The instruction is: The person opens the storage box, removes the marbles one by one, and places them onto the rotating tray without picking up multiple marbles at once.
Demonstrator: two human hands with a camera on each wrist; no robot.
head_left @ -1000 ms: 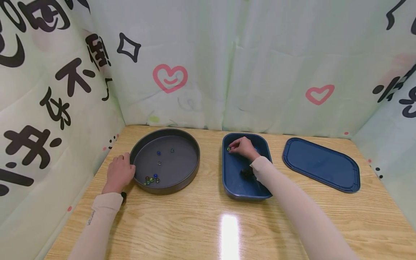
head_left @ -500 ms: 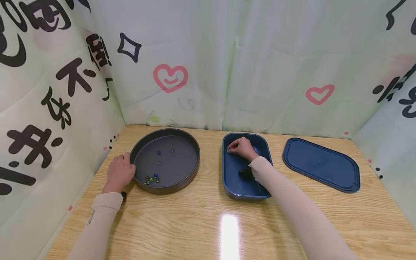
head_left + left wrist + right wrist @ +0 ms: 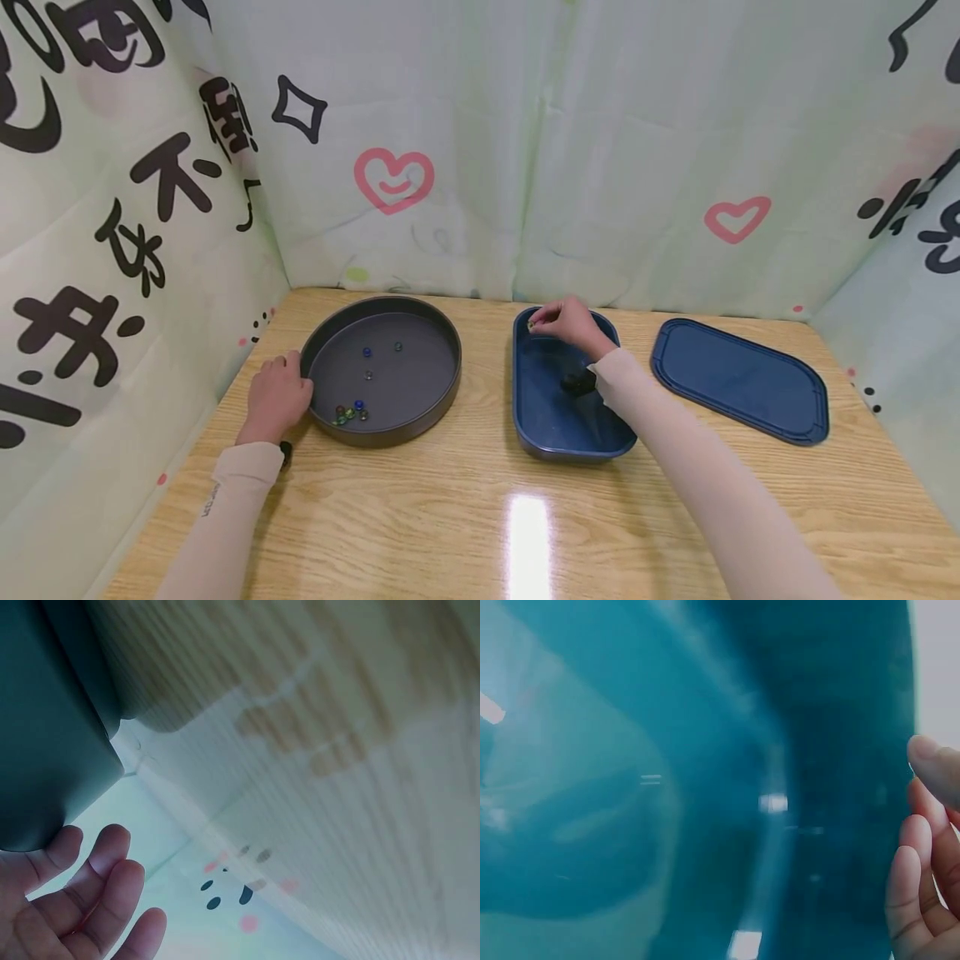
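Note:
A dark round pan [image 3: 420, 425] stands on the left, with several glass marbles [image 3: 350, 413] inside, blue, green and clear, most clustered at its near left. My left hand [image 3: 276, 396] holds the pan's left rim; in the left wrist view its fingers [image 3: 109, 900] are loosely bent beside the pan wall [image 3: 45, 735], and the thumb is hidden. Over the far left edge of a deep blue rectangular box [image 3: 540, 400], my right hand [image 3: 568, 322] pinches a small greenish marble [image 3: 531, 326] between thumb and fingertips. The right wrist view shows this hand at the box's edge, the marble barely visible.
A blue rectangular lid [image 3: 738, 379] lies flat to the right of the box. The wooden table [image 3: 420, 517] ends at a printed curtain [image 3: 480, 167] behind and at both sides. Bare wood separates the pan from the box.
My right hand has risen from inside the box to its far rim with the marble pinched. My left hand and the pan have stayed in place.

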